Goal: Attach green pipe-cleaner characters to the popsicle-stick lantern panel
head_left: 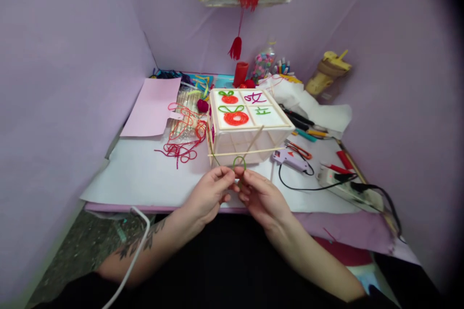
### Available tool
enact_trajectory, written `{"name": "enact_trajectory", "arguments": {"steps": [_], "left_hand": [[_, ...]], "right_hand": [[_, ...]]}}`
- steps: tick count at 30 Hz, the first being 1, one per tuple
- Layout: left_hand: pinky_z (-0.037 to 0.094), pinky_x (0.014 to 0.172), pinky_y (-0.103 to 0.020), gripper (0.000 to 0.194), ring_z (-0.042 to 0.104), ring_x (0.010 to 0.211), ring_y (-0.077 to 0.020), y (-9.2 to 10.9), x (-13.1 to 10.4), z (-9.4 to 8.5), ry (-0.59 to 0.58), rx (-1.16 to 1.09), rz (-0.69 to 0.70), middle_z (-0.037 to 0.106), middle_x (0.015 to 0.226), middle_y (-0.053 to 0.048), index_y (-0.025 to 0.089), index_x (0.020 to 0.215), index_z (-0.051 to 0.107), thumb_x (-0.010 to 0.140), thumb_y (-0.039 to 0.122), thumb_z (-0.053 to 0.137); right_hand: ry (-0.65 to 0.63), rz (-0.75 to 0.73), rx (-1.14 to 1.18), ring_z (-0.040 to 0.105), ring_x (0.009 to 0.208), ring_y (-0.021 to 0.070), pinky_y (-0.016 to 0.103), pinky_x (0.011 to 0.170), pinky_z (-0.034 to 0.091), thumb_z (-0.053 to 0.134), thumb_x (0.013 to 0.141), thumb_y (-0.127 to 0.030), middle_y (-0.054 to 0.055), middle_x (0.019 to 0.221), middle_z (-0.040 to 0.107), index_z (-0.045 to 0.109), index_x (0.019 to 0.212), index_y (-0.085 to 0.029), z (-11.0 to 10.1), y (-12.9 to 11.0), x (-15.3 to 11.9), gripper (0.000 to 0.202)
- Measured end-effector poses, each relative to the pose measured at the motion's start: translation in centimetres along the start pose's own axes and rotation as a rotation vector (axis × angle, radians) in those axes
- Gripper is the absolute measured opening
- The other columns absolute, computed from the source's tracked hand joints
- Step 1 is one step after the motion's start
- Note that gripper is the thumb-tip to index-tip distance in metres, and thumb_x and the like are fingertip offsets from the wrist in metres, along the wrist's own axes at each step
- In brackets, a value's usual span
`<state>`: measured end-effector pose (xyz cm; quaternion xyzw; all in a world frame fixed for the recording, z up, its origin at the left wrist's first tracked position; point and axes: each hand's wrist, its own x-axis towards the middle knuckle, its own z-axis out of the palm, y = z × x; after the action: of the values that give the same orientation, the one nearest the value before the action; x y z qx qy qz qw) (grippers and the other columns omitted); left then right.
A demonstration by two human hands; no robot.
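Between my two hands is a piece of green yarn (pixel 239 158), bent into a small loop above the fingertips. My left hand (pixel 213 188) pinches one part of it, and a loose end rises to the upper left. Close beside it, my right hand (pixel 261 193) pinches the other side of the loop. Just behind the hands stands a box-shaped frame (pixel 253 142) of thin wooden sticks with white panels. On its top are two orange-red round fruits with green leaves, plus purple and green characters, apparently made of yarn.
Red yarn (pixel 184 149) lies tangled left of the frame, by a pink sheet (pixel 152 106) and a bag of sticks (pixel 184 116). A glue gun (pixel 292 160) and a power strip (pixel 351 188) with cords lie right. A red tassel (pixel 235 48) hangs behind.
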<state>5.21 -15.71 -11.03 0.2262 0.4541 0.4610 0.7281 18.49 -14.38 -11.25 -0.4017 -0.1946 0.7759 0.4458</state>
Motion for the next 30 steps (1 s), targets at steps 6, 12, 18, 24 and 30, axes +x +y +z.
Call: {"name": "enact_trajectory", "arguments": {"steps": [6, 12, 18, 24, 30], "left_hand": [[0.041, 0.051, -0.015, 0.046, 0.059, 0.064, -0.009, -0.7, 0.3, 0.7, -0.074, -0.085, -0.054, 0.063, 0.068, 0.002, 0.016, 0.077, 0.059, 0.061, 0.046, 0.09], [0.041, 0.048, -0.015, 0.05, 0.063, 0.06, -0.0083, -1.1, 0.8, 0.6, -0.072, -0.115, -0.129, 0.068, 0.075, 0.0, 0.015, 0.078, 0.059, 0.057, 0.045, 0.093], [0.044, 0.048, -0.014, 0.055, 0.066, 0.059, -0.0077, -0.9, 1.4, 0.7, -0.078, -0.096, -0.181, 0.07, 0.076, 0.0, 0.015, 0.085, 0.064, 0.053, 0.047, 0.095], [0.044, 0.048, -0.014, 0.054, 0.069, 0.062, -0.01, -0.5, 1.9, 0.5, -0.127, 0.001, -0.214, 0.073, 0.08, -0.004, 0.012, 0.082, 0.069, 0.052, 0.048, 0.095], [0.041, 0.046, -0.016, 0.047, 0.066, 0.058, -0.0112, -0.2, 2.4, 0.7, -0.152, 0.124, -0.18, 0.071, 0.074, -0.005, 0.012, 0.074, 0.067, 0.058, 0.049, 0.09]], "right_hand": [[0.047, -0.018, 0.038, 0.047, 0.051, 0.0066, 0.018, 0.046, 0.034, 0.093, 0.053, -0.037, -0.002, 0.06, 0.065, 0.079, 0.083, -0.017, -0.5, 0.2, 0.1, 0.038], [0.022, 0.001, 0.089, 0.051, 0.051, 0.0079, 0.019, 0.049, 0.042, 0.092, 0.056, -0.037, -0.003, 0.057, 0.063, 0.078, 0.085, -0.018, -1.2, -0.1, 0.3, 0.037], [0.008, 0.005, 0.109, 0.055, 0.054, 0.0103, 0.02, 0.049, 0.044, 0.092, 0.058, -0.034, -0.002, 0.059, 0.064, 0.077, 0.084, -0.018, -1.7, -0.4, 0.8, 0.034], [0.007, -0.006, 0.081, 0.052, 0.052, 0.0102, 0.02, 0.046, 0.042, 0.091, 0.058, -0.037, -0.002, 0.056, 0.061, 0.077, 0.083, -0.017, -2.0, -0.4, 1.3, 0.034], [0.021, -0.025, 0.009, 0.045, 0.046, 0.0087, 0.021, 0.044, 0.037, 0.089, 0.06, -0.043, -0.004, 0.052, 0.055, 0.077, 0.082, -0.018, -2.0, -0.4, 1.4, 0.035]]}}
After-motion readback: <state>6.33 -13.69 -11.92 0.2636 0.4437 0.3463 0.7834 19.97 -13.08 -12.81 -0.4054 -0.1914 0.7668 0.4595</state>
